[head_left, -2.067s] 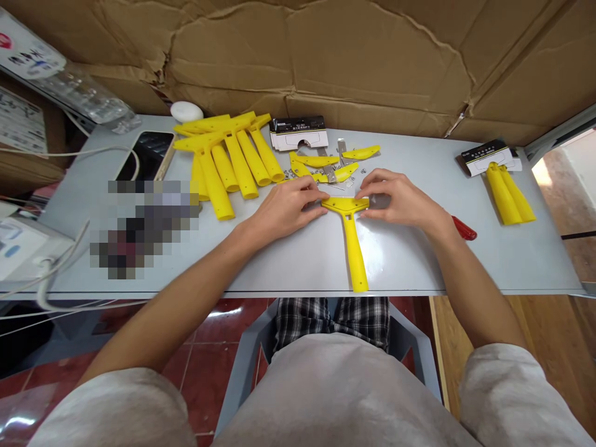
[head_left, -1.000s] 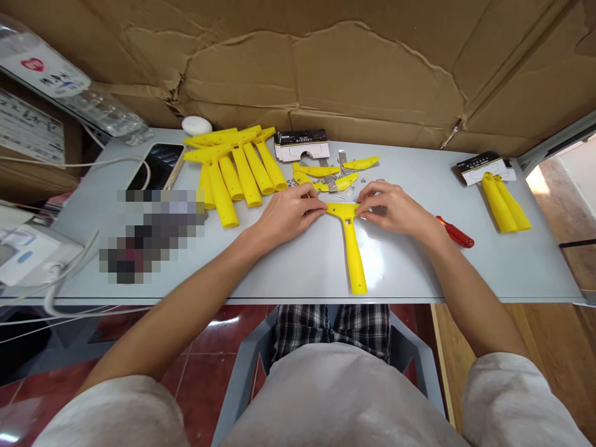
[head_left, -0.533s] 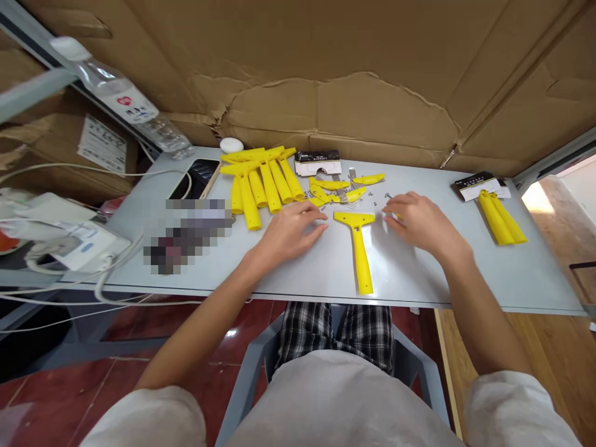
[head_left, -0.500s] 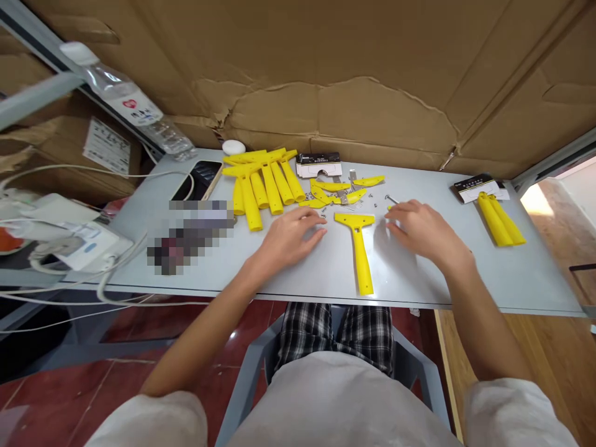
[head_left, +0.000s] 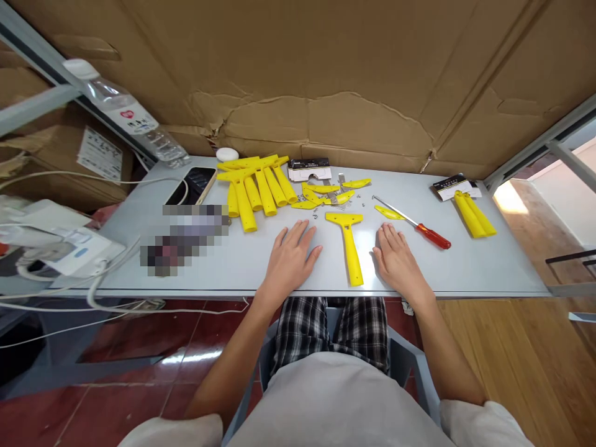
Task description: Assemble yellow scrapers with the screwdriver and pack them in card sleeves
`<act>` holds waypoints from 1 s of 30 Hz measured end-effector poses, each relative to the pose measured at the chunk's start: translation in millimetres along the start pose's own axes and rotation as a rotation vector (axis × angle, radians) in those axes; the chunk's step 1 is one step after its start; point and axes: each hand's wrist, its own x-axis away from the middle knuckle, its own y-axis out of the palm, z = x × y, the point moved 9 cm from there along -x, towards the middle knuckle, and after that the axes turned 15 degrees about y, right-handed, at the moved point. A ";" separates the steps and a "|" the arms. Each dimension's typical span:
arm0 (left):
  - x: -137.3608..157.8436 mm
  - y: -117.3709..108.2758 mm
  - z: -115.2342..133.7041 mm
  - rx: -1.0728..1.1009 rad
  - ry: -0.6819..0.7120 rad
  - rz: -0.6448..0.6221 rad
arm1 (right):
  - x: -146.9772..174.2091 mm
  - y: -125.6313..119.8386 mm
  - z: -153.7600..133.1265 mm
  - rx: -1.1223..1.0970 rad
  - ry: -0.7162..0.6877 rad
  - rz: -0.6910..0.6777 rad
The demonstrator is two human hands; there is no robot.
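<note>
Flat on the table, my left hand [head_left: 292,256] lies with its fingers spread and holds nothing. My right hand [head_left: 395,256] also rests palm down, fingers stretched out, holding nothing. Between the two hands lies a yellow T-shaped scraper handle [head_left: 351,248], its wide head pointing away from me. Just beyond my right fingertips is a yellow scraper head cover [head_left: 389,213]. A screwdriver [head_left: 431,236] with a red handle lies slantwise to the right, its shaft passing close by that cover. Farther back, several yellow covers [head_left: 310,195] lie among metal blades and loose screws [head_left: 315,214].
Several yellow handles [head_left: 263,186] are piled at back left, near a phone [head_left: 200,183] and a white round lid [head_left: 227,154]. Black-and-white packets [head_left: 310,169] stand behind. Two yellow handles [head_left: 474,214] lie at right. A bottle [head_left: 130,115], power strip [head_left: 77,239] and cables occupy the left.
Both hands have come down flat on the table, nearer its front edge. My right hand has drawn back from the screwdriver and the yellow cover, which now show fully. The view has shifted slightly.
</note>
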 end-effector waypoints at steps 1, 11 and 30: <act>0.4 0.1 0.0 -0.009 -0.006 0.000 | 1.4 0.9 -0.5 -0.003 0.004 0.017; 1.0 1.9 3.0 -0.042 0.018 -0.003 | 5.6 2.0 -2.0 -0.016 0.019 0.056; 1.1 6.7 1.4 -0.093 0.010 -0.047 | 3.6 4.4 1.1 0.029 0.031 0.043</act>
